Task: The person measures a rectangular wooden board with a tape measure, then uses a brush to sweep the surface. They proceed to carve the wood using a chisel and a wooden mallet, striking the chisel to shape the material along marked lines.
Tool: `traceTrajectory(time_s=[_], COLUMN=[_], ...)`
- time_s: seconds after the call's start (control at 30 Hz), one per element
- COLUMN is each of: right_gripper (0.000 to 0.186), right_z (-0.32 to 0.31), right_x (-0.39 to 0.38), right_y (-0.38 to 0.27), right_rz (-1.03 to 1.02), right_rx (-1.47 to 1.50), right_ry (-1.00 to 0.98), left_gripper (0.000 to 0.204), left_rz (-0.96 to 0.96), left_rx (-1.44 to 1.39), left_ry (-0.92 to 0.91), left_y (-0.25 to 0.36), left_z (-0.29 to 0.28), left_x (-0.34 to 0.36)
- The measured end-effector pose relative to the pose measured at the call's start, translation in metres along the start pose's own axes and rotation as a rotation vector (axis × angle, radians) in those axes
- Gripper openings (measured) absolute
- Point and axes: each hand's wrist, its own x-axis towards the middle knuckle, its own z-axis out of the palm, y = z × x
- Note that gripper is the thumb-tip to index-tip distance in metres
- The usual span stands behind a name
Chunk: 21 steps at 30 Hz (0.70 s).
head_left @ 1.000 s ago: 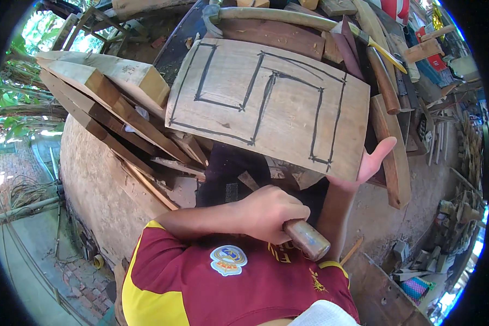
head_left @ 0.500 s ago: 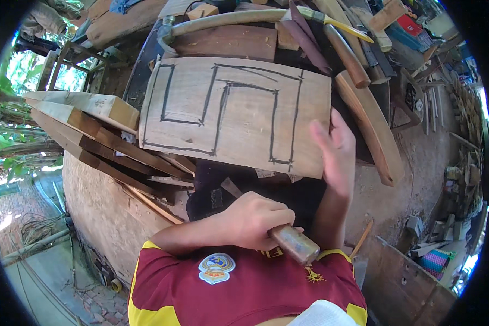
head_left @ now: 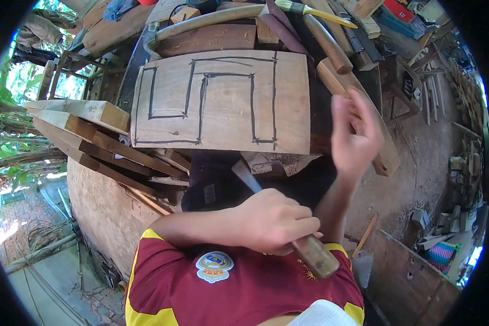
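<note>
My left hand (head_left: 277, 221) is wrapped around the wooden handle of a chisel (head_left: 316, 256), low in front of my chest. The chisel's flat metal blade (head_left: 246, 176) points up and away to the left. A pale wooden board (head_left: 228, 103) marked with black angular outlines lies on the dark table, its near edge toward me. To the right of the board my right hand (head_left: 356, 136) is raised, thumb and fingers apart, holding nothing. Behind that hand, partly hidden by it, a long piece of wood (head_left: 386, 155) lies at the table's right side.
Beyond the board lie a hammer (head_left: 153, 39) with a long wooden handle, a brown plank (head_left: 212, 39), a yellow-handled brush (head_left: 315, 14) and a round wooden handle (head_left: 328, 44). Several stacked timbers (head_left: 114, 119) jut out at the left. A brown wooden panel (head_left: 418, 277) stands at lower right.
My right hand has let go of the board's right edge and moved right. The board now lies lower and flatter on the table. The chisel has shifted slightly right, with more blade showing.
</note>
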Motion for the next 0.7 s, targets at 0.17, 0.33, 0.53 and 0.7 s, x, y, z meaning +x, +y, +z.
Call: traceTrajectory(time_s=[0.17, 0.33, 0.53, 0.7], right_gripper=[0.022, 0.025, 0.031, 0.032], right_z=[-0.047, -0.065, -0.060, -0.059], right_x=[0.010, 0.009, 0.004, 0.005], right_y=[0.010, 0.016, 0.023, 0.031], right_rz=[-0.289, -0.287, -0.270, -0.305], right_rx=[-0.346, -0.582, -0.697, -0.691], right_ry=[0.230, 0.087, 0.006, 0.025], left_gripper=[0.018, 0.026, 0.028, 0.024], left_rz=[0.173, 0.103, -0.028, -0.001], left_rx=[0.140, 0.141, -0.023, -0.057], left_ry=[0.105, 0.203, 0.325, 0.371], left_y=[0.015, -0.004, -0.028, -0.031], left_z=[-0.005, -0.005, 0.004, -0.003], left_x=[0.048, 0.086, 0.096, 0.098])
